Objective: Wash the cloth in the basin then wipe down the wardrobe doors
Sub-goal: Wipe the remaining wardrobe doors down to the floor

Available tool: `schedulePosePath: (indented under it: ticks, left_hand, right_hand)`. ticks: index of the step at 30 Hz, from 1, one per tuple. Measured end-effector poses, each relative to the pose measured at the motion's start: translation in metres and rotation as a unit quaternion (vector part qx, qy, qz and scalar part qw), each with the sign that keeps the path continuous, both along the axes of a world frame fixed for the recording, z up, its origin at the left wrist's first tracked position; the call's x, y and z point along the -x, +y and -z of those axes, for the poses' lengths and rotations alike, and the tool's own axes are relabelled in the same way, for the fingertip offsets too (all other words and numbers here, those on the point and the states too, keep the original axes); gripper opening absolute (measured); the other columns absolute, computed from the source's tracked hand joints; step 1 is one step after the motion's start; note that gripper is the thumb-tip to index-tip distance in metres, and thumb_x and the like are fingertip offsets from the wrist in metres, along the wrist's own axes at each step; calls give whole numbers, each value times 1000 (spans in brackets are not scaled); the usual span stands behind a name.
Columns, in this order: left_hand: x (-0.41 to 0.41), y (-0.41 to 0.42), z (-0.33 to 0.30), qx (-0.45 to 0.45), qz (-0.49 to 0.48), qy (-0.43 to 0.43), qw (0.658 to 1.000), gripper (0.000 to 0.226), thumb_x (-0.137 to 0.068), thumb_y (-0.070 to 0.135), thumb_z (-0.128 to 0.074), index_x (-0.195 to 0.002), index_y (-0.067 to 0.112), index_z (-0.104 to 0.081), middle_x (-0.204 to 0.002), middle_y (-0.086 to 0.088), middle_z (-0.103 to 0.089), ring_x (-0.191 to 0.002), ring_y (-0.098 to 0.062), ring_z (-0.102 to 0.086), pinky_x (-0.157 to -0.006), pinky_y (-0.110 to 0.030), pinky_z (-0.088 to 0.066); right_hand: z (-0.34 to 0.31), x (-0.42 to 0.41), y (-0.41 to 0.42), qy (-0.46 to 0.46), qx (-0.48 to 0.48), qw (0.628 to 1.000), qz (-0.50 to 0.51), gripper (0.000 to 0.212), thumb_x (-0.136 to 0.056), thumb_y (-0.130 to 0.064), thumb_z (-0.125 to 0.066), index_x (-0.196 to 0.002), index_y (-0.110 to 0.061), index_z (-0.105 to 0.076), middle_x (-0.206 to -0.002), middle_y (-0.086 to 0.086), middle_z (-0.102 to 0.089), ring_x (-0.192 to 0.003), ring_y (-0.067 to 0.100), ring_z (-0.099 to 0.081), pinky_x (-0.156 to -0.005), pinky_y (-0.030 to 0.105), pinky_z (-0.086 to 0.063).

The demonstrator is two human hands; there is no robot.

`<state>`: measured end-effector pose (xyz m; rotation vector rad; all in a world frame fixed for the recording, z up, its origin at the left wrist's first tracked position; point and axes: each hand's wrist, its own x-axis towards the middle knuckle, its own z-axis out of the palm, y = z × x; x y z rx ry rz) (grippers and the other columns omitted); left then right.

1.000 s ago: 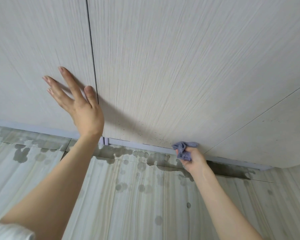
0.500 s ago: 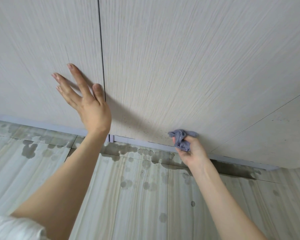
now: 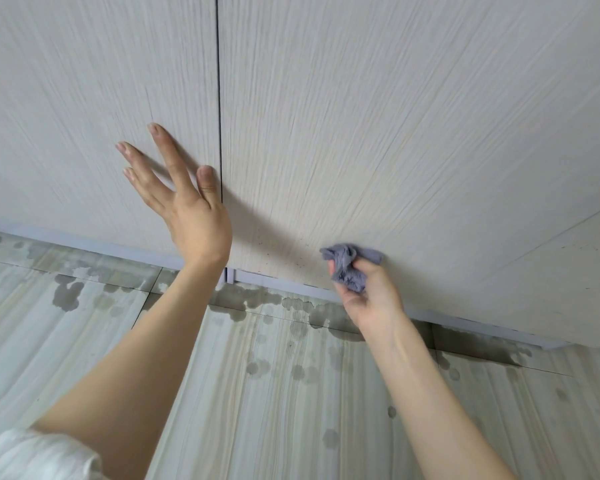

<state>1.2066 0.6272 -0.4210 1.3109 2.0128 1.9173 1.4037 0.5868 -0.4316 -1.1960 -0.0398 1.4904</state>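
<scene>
In the head view we grip the crumpled grey-blue cloth [image 3: 349,268] in our right hand [image 3: 368,292], pressing it low against the pale wood-grain wardrobe door [image 3: 395,133], which runs upward and rightward from it. Our left hand [image 3: 187,202], fingers spread and straight, braces against the neighbouring door [image 3: 84,98] beside the dark vertical seam [image 3: 218,98].

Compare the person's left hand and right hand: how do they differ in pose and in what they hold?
The left hand is open with straight, spread fingers, flat against the pale wood-grain wardrobe door; the right hand is curled around a crumpled grey-blue cloth. The left hand sits higher, beside the door seam; the right hand is near the bottom edge. Both reach the wardrobe.
</scene>
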Motion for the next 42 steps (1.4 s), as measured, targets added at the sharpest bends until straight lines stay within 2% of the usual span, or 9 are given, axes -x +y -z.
schedulePosePath:
  ticks: [9, 17, 22, 26, 28, 31, 36, 39, 42]
  left_hand:
    - [0, -2, -1, 3, 5, -9, 1000, 55, -102, 26, -33, -150, 7, -13, -154, -29, 4, -143, -43, 7, -102, -6, 20]
    - [1, -2, 0, 3, 11, -12, 1000, 57, -102, 32, -33, -150, 7, -14, -154, -29, 4, -143, -43, 6, -100, -4, 21]
    - [3, -1, 0, -6, 25, -6, 1000, 59, -101, 34, -34, -149, 5, -15, -153, -31, 4, -142, -46, 7, -102, -7, 21]
    - [4, 0, 0, -2, 29, -15, 999, 62, -99, 38, -30, -149, 6, -15, -153, -30, 4, -142, -45, 8, -102, -8, 21]
    - [6, 1, 0, -6, 28, -12, 1000, 62, -98, 39, -30, -150, 8, -14, -154, -29, 5, -142, -44, 8, -103, -8, 21]
    - [5, 0, 5, 3, 34, -13, 999, 59, -99, 39, -32, -150, 16, -10, -155, -25, 7, -143, -41, 11, -104, -9, 21]
    - [5, -2, 4, 9, 43, -29, 999, 56, -97, 43, -32, -145, 30, -5, -157, -20, 9, -143, -37, 13, -111, -26, 14]
    - [8, -1, 5, -8, 35, -12, 999, 61, -97, 40, -34, -149, 18, -13, -155, -26, 4, -143, -41, 9, -107, -14, 18]
    - [10, 0, 7, -21, 25, 13, 999, 61, -96, 34, -39, -148, 9, -19, -152, -32, -1, -142, -47, 3, -109, -15, 17]
  right_hand:
    - [44, 30, -3, -37, 119, 992, -27, 27, -83, 21, -34, -76, 5, -55, -87, 26, -60, -62, 27, -58, -48, 26, -48]
    - [5, 45, 0, 0, 52, 998, -32, 21, -83, 10, -58, -66, 1, -66, -73, 15, -66, -63, 22, -65, -52, 26, -57]
    - [-28, 59, 6, 53, -18, 998, -30, 7, -79, 11, -63, -82, 5, -63, -92, 21, -67, -91, 30, -67, -60, 33, -59]
    - [14, 64, 8, 5, 69, 997, -30, 8, -81, 10, -60, -86, 4, -61, -83, 21, -65, -66, 24, -65, -52, 30, -58]
    - [44, 65, 3, -48, 64, 991, -106, 23, -70, -10, -70, -92, -5, -67, -104, 24, -63, -82, 27, -67, -71, 34, -58]
    - [105, 65, 14, 74, 139, 977, -143, 40, -43, -43, -65, -81, -32, -61, -113, 12, -53, -119, 33, -52, -100, 40, -45]
    - [28, 73, 11, 23, 61, 995, -70, 21, -80, 14, -51, -95, 1, -59, -92, 27, -66, -53, 21, -60, -49, 25, -50]
    - [-21, 89, 13, 37, 1, 997, -67, 13, -81, 14, -57, -74, 3, -62, -62, 14, -66, -49, 19, -65, -49, 27, -55]
    - [-39, 99, 13, 21, -13, 997, -75, 11, -78, 13, -63, -74, 2, -62, -73, 15, -67, -63, 23, -66, -57, 32, -58]
